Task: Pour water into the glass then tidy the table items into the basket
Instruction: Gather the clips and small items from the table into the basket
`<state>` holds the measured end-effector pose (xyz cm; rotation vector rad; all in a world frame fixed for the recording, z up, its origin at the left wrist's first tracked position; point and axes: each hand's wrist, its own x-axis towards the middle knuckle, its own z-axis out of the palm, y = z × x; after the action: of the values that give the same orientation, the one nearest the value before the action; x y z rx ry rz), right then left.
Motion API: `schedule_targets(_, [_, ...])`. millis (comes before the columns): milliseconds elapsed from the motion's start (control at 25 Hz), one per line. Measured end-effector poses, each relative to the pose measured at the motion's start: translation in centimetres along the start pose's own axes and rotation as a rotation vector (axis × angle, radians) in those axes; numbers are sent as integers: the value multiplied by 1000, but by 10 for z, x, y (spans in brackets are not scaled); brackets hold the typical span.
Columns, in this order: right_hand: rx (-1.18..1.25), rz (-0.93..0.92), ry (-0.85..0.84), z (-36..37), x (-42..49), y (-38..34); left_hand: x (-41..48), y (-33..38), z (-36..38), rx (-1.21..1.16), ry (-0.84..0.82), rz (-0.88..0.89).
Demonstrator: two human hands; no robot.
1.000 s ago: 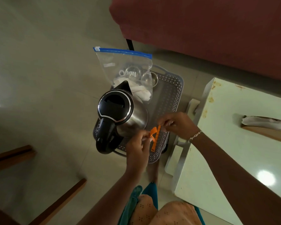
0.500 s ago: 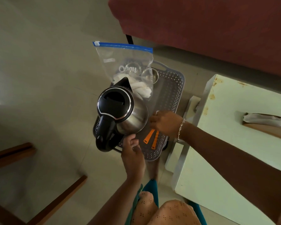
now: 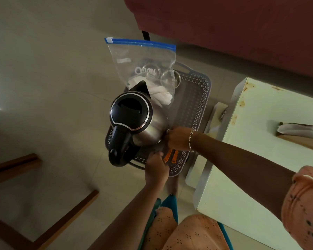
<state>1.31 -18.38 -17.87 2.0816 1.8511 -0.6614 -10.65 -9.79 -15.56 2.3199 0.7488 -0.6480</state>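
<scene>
1. The step in hand is the tidying. The kettle (image 3: 134, 120) stands upright in the left half of the basket (image 3: 204, 94) on the floor, its handle toward the person. I judge the pouring to be over, since no filled glass shows.
2. Behind the kettle, the zip bag (image 3: 146, 69) stands at the basket's far end. Inside it are what look like clear glasses and a white cloth. A small steel bowl (image 3: 177, 79) sits just beside it.
3. The left hand (image 3: 156, 166) reaches over the basket's near rim, back of the hand up, fingers pointing toward the kettle's base. The hand hides its own grip, so I cannot tell whether it holds anything.
4. Two orange strips (image 3: 171, 156) lie flat on the basket floor between the two hands. As far as I can see, neither hand holds them.
5. The right hand (image 3: 179, 138) comes in from the bench side with its knuckles against the kettle's lower right wall. The fingers curl under. I cannot tell whether the grip closes on something or only presses the kettle.
6. The bench (image 3: 260, 168) at right carries a wooden holder (image 3: 300, 136) with white paper. In my judgement the next move calls for settling the kettle, drawing both hands out, and reaching across for that holder. The tall kettle could tip if nudged.
</scene>
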Motion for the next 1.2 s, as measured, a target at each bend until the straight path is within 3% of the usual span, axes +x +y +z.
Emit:
schedule_targets(240, [94, 54, 7, 2, 0, 3, 11, 3, 8, 108, -96, 25])
schedule_targets(480, [474, 517, 93, 5, -17, 33, 20, 5, 13, 90, -111, 13])
schedule_targets(840, [576, 533, 18, -4, -14, 26, 23, 8, 12, 17, -101, 77])
schedule_targets(960, [510, 604, 157, -5, -26, 23, 14, 12, 9, 151, -11, 208])
schedule_targets(1120, [382, 722, 652, 7, -62, 2, -9, 33, 18, 339, 225, 562])
schedule_targets(1200, [388, 786, 745, 24, -88, -13, -22, 52, 30, 429, 295, 686])
